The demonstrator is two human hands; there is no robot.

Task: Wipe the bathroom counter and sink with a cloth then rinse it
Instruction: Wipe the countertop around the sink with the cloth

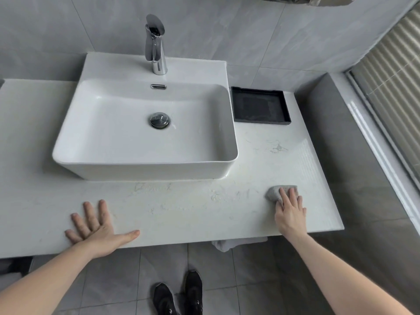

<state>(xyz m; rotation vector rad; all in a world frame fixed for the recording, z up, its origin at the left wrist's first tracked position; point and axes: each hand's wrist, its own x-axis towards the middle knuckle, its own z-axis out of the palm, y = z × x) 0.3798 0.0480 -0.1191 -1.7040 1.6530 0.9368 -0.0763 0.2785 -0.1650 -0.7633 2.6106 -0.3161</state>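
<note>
Cloth (276,193): small grey wad, lay on the counter (181,214) in front of and to the right of the sink (145,123), near the counter's front edge.
Right hand (289,212): we saw it flat on top of the cloth, fingers straight, pressing down rather than gripping; we judged that was to keep the wad in contact for wiping.
Left hand (95,230): lay released, palm down, fingers spread on the counter in front of the sink's left corner; holding nothing, likely bracing our weight.
Counter surface: pale smears and streaks showed in front of the sink and to its right, so we judged wiping was not finished there.
Sink: white basin, sat on the counter; drain plug (159,120) in the middle.
Faucet (155,45): behind the basin, no water seen running; rinse not yet done.
Black tray (261,105): just right of the sink at the back, apart from the cloth.
</note>
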